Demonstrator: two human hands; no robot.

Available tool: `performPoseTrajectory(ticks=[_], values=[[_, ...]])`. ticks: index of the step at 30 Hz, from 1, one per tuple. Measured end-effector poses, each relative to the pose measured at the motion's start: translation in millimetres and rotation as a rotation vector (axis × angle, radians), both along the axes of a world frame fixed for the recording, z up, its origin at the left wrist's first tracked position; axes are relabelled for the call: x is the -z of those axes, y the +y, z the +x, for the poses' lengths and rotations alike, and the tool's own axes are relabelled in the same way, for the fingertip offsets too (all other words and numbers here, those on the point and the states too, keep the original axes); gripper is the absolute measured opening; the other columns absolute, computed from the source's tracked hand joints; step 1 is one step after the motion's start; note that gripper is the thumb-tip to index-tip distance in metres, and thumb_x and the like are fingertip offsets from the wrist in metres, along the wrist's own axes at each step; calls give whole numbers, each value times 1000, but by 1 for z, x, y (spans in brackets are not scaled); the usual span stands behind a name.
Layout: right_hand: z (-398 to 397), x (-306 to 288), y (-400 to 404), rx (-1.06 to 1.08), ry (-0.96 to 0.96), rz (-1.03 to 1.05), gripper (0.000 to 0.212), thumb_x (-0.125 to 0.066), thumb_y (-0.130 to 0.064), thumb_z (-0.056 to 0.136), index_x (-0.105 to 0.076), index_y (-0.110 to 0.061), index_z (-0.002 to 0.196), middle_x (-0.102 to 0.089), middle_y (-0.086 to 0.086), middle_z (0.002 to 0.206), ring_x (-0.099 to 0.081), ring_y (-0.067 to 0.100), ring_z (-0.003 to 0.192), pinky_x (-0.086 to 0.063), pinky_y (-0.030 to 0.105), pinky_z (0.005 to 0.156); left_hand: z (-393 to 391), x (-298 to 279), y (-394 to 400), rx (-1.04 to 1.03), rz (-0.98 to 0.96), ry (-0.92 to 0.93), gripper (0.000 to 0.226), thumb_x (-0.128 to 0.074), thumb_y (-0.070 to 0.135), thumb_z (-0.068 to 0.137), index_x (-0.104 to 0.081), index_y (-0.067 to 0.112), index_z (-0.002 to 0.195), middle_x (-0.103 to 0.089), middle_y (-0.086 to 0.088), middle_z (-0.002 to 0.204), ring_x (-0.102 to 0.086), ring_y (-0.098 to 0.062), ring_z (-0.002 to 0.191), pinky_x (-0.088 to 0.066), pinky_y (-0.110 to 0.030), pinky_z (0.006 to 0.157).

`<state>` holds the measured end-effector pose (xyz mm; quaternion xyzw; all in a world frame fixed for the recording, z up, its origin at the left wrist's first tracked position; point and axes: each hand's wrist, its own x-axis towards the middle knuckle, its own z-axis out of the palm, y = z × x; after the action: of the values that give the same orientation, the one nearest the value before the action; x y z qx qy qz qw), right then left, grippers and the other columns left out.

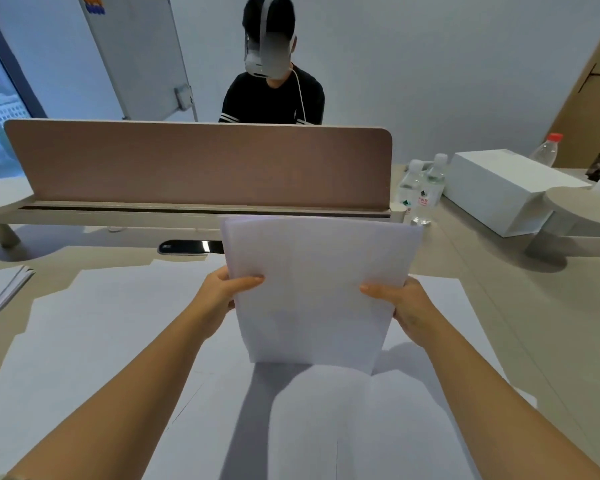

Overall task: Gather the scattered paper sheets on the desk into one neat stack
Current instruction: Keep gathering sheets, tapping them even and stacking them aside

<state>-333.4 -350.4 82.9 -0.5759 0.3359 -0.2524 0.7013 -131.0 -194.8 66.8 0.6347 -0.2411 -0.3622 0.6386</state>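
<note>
I hold a bundle of white paper sheets (316,289) upright in front of me, its lower edge standing on the papers below. My left hand (222,296) grips the bundle's left edge, thumb across the front. My right hand (404,306) grips the right edge the same way. The top edges of the sheets are slightly uneven. Under the bundle, several loose white sheets (111,341) lie spread and overlapping across the desk (534,306). Another small pile of paper (0,289) sits at the left edge of the desk.
A brown divider panel (198,164) runs across the back of the desk, with a person in a headset seated behind it. A black phone (187,247) lies below the panel. Water bottles (423,188) and a white box (503,188) stand at the right.
</note>
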Motion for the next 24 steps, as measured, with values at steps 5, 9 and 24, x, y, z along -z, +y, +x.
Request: performPoseTrajectory(ticks=[5,9,24], values=[[3,31,6,38,2,84,24,-65,7,75,-63,-15,85,-66,2,87,-63,18,80,-51,28,73,-17,33,0,-3,37,68,65,-76,21,47,-60,11,110,-66,-9,108,-60,-29,104,-50,-41,89],[9,21,4,65,-35,51,23,-66,7,74,-63,-14,82,-66,2,86,-63,18,79,-52,31,81,-18,27,-12,-9,2,42,45,-69,19,57,-60,19,101,-65,-8,105,-59,-29,102,-49,-45,93],[0,57,-1,144,226,45,43,-63,8,79,-54,2,121,-59,11,110,-53,24,97,-40,32,84,-18,53,-21,-9,120,71,40,-73,3,63,-60,12,100,-64,-7,102,-58,-29,101,-47,-37,85]])
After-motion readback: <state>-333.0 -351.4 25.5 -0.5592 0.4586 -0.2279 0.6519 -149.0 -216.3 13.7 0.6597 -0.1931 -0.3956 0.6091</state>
